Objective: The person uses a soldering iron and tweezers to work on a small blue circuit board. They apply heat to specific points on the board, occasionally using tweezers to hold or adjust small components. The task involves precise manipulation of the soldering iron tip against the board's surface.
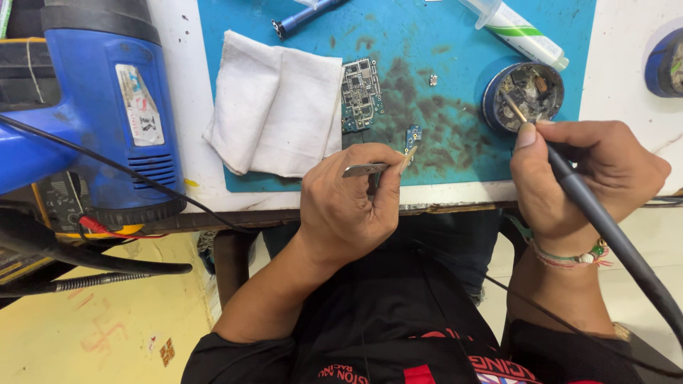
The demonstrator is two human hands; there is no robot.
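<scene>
Left hand: your left hand (341, 206), at the lower centre of the frame, has its fingers pinched shut around metal tweezers (370, 169).
Tweezers: their tips point up and right, toward the small blue board (413, 135) lying on the mat; whether they touch it, you cannot tell.
Right hand: your right hand (583, 178), at the right of the frame, is closed in a pen grip around the grey soldering iron (597, 213).
Soldering iron: its tip (514, 107) reaches up and left into the round tin (525, 94) at the upper right; its cable runs off the lower right edge.
Large circuit board: the large circuit board (361, 94) lies at the upper centre, just beside the folded white cloth (277, 107).
Blue mat: the blue mat (455, 43) is stained dark around the small board.
Syringe: a white and green syringe (519, 32) lies at the top right, near the tin.
Heat gun: a blue heat gun (92, 99) fills the upper left.
</scene>
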